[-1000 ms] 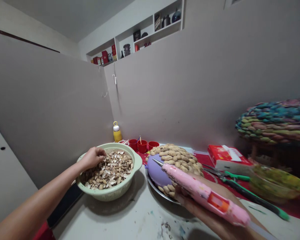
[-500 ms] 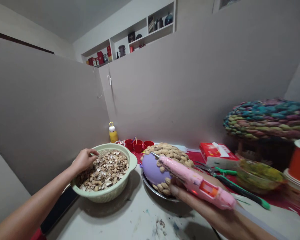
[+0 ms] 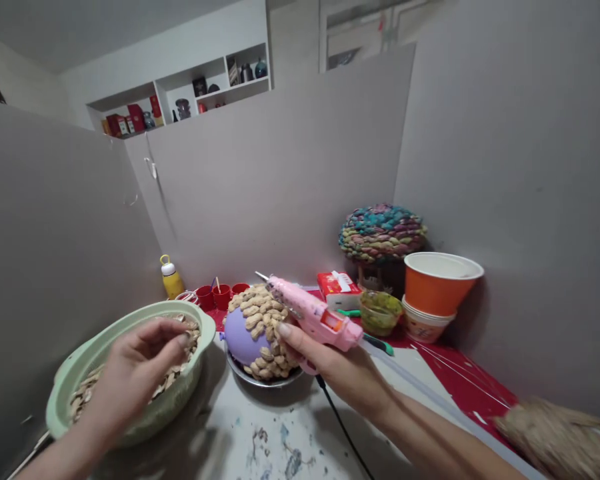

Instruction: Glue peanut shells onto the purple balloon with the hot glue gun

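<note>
My right hand (image 3: 325, 353) is wrapped round a pink glue gun (image 3: 310, 310), whose metal tip points up and left. Just behind it, a purple balloon (image 3: 243, 340) partly covered with peanut shells (image 3: 260, 313) rests in a metal bowl (image 3: 265, 383). Over the green colander (image 3: 207, 327) of shells hovers my left hand (image 3: 145, 367), its thumb and fingers curled toward each other; whatever they may hold is too small to make out.
Red cups (image 3: 222, 297) and a yellow bottle (image 3: 171, 279) stand at the back. To the right are a tissue pack (image 3: 339, 290), a bowl of yellow-green material (image 3: 380, 313), an orange tub (image 3: 433, 287) and a colourful woven dome (image 3: 383, 233). A black cord (image 3: 340, 420) crosses the table.
The view has swung to the right. My left hand has lifted from the shells and come toward the colander's right side. My right hand still holds the glue gun by the balloon.
</note>
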{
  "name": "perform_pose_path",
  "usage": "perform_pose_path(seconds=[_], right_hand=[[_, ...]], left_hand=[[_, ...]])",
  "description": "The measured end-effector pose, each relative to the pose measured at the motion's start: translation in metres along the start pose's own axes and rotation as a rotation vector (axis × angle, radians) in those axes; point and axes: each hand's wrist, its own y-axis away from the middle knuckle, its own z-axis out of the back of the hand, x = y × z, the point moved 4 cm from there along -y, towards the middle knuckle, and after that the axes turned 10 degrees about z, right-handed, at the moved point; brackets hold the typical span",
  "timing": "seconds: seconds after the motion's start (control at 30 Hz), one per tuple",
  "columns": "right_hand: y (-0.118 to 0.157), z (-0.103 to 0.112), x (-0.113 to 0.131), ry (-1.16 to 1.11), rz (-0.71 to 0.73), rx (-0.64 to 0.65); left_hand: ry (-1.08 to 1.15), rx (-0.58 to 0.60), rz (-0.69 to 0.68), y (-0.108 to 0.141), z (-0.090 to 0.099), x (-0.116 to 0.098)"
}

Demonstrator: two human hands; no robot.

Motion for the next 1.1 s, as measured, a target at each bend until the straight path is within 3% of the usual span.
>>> perform_pose_path(seconds=[0.17,0.3,0.47,0.57,0.77,0.9,1.0,1.03,1.1], right_hand=[[0.001,-0.01,0.005,0.048,0.104,0.097],[0.001,-0.011,0.01,0.089,0.153,0.108],[0.0,-0.01,0.01,0.096,0.164,0.092],[-0.001,-0.01,0.008,0.117,0.159,0.102],[-0.001,-0.011,0.01,0.125,0.149,0.166],[-0.002,-0.008,0.011,0.134,0.145,0.13],[-0.004,-0.003,0.014,0.129,0.186,0.094],[-0.006,0.0,0.014,0.127,0.196,0.073],[-0.009,0.007,0.011,0.161,0.192,0.004]], left_hand=[[0.228,0.11,-0.115,0.022,-0.067,-0.025],[0.295,0.108,-0.094,0.02,-0.09,-0.023],[0.281,0.081,-0.12,0.021,-0.097,-0.022],[0.34,0.118,-0.068,0.02,-0.098,-0.018],[0.576,0.379,0.174,0.013,-0.103,-0.001],[0.723,0.514,0.336,0.008,-0.107,0.002],[0.625,0.423,0.288,0.006,-0.103,0.005],[0.524,0.34,0.203,0.006,-0.1,0.007],[0.26,0.141,-0.091,0.008,-0.094,0.006]])
